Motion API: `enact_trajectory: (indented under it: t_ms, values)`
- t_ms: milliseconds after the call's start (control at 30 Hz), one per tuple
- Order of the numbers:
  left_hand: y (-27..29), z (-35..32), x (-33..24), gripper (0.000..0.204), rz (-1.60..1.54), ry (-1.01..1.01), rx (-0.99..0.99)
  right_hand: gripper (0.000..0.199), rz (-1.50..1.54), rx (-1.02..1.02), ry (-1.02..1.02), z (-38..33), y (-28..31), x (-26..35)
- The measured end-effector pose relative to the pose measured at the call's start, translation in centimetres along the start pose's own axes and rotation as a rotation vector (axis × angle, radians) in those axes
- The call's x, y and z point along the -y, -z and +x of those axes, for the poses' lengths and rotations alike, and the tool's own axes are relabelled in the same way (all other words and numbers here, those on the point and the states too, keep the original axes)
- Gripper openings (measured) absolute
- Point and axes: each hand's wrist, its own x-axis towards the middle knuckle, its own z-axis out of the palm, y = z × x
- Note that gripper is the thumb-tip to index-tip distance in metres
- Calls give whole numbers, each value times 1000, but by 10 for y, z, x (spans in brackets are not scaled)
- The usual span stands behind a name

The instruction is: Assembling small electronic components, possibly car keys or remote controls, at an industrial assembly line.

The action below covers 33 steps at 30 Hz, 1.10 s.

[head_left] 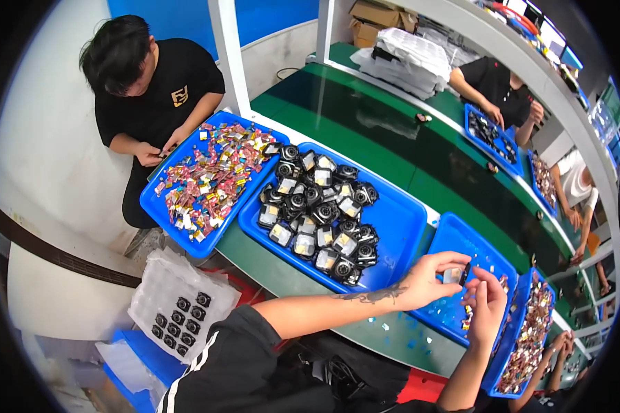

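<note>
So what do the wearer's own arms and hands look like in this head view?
Both forearms are bare, with no gloves, rings or watch visible. The left forearm carries a dark tattoo near the wrist, just behind the left hand. The right forearm and right hand show no markings. A black garment with white stripes shows at the lower edge.
</note>
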Motion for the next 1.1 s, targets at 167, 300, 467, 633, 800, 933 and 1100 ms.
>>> enact_trajectory:
  t_ms: [167,300,467,633,800,933,1100]
  values:
    - [-10,-7,6,47,249,45,35,20,176,-106,-12,-21,-12,-23]
    - [7,-9,11,41,178,166,-105,27,93,-67,-44,-14,-24,-35]
    - [1,-7,7,38,76,140,-48,20,138,-134,62,-23,-30,-35]
    - [2,-6,-2,34,-12,181,-232,17,685,-240,-83,-23,-25,-37]
    - [8,-2,-6,33,-115,322,-175,13,675,-162,-182,-18,-24,-37]
    - [0,-6,-2,25,116,358,76,13,449,-157,-56,-15,-31,-35]
    - [13,-9,2,26,-307,451,-79,17,280,-447,134,-13,-38,-30]
